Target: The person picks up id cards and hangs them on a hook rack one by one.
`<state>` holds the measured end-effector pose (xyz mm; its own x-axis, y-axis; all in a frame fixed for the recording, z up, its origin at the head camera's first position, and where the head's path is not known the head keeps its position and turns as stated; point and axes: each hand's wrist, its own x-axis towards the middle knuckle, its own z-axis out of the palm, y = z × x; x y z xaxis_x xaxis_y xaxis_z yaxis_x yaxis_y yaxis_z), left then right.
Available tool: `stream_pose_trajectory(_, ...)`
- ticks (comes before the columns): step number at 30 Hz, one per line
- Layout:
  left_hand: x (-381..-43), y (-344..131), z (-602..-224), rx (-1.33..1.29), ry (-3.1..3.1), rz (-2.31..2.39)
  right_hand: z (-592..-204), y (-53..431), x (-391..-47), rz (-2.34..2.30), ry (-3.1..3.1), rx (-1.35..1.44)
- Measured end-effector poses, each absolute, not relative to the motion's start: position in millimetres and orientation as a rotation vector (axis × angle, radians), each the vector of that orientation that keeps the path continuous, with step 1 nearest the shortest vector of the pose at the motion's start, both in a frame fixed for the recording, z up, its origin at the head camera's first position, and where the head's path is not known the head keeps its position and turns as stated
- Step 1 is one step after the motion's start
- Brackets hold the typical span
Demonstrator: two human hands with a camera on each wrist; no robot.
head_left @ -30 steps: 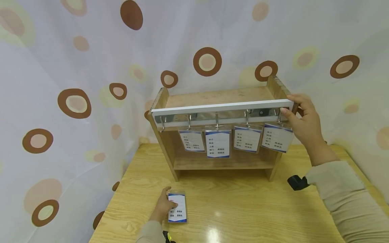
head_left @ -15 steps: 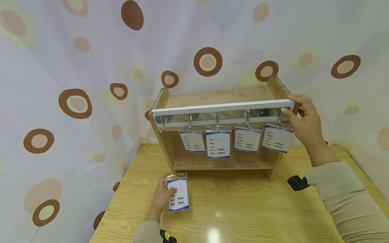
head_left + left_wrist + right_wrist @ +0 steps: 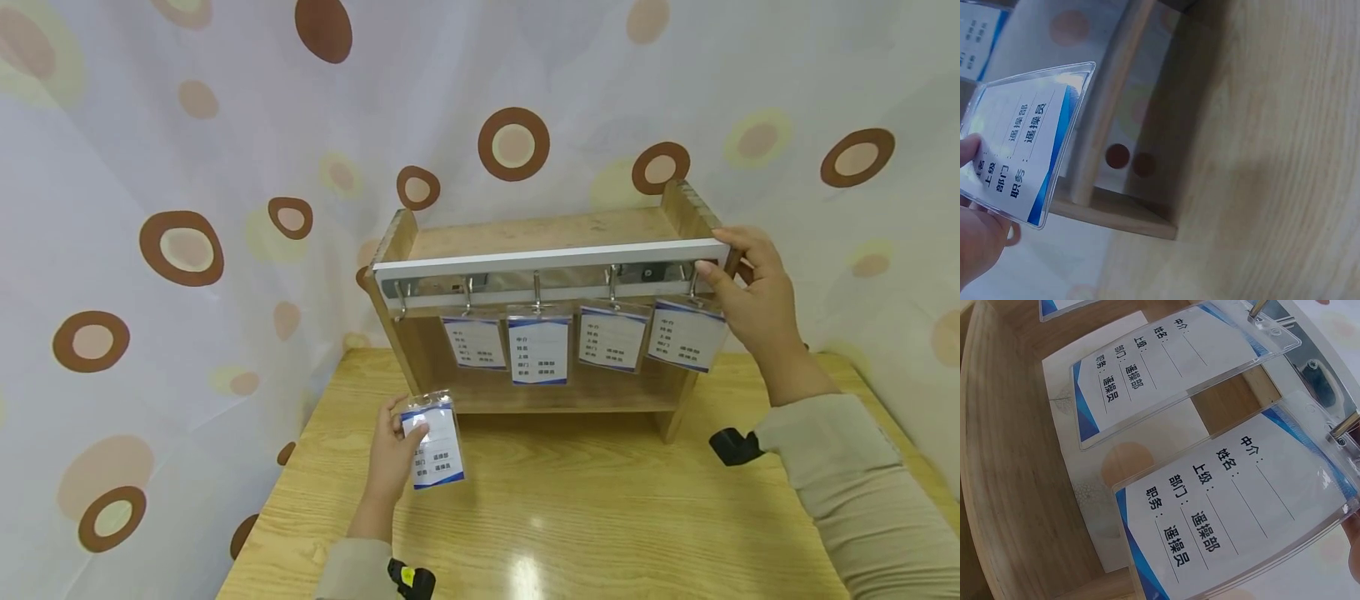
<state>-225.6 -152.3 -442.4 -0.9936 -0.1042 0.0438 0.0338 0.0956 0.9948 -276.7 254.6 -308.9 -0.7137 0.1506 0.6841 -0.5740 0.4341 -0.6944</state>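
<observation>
My left hand (image 3: pixel 393 457) pinches a clear-sleeved badge (image 3: pixel 435 457) by its left side, thumb on the front, in the air before the lower left of a wooden shelf (image 3: pixel 562 402). The left wrist view shows this badge (image 3: pixel 1029 144) close up, tilted, with blue corners. My right hand (image 3: pixel 757 296) grips the right end of a white hook rail (image 3: pixel 555 259) along the shelf's top front. Several similar badges hang from the rail's hooks, among them a middle badge (image 3: pixel 538 350) and the rightmost badge (image 3: pixel 1241 506). The leftmost hook (image 3: pixel 401 302) carries no badge.
The shelf stands on a light wood table (image 3: pixel 570 500), near a patterned curtain (image 3: pixel 225 150) behind and to the left. A black wrist device (image 3: pixel 735 447) sits at the right sleeve, another device (image 3: pixel 411 578) at the left.
My left hand has lifted the badge off the table and carried it up toward the shelf's lower left. The right hand stays on the rail.
</observation>
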Motion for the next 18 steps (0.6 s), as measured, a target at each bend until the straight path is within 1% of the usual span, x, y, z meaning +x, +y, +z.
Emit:
stream_pose_trajectory(9,-221,-147,-413,-0.005,-2.235,-2.041,-308,253,-276,1.324,-1.990,0.368)
stream_pose_trajectory(18,-225,-145,-387,-0.055,-2.177,-2.001,-307,254,-275,1.314,-2.006,0.344)
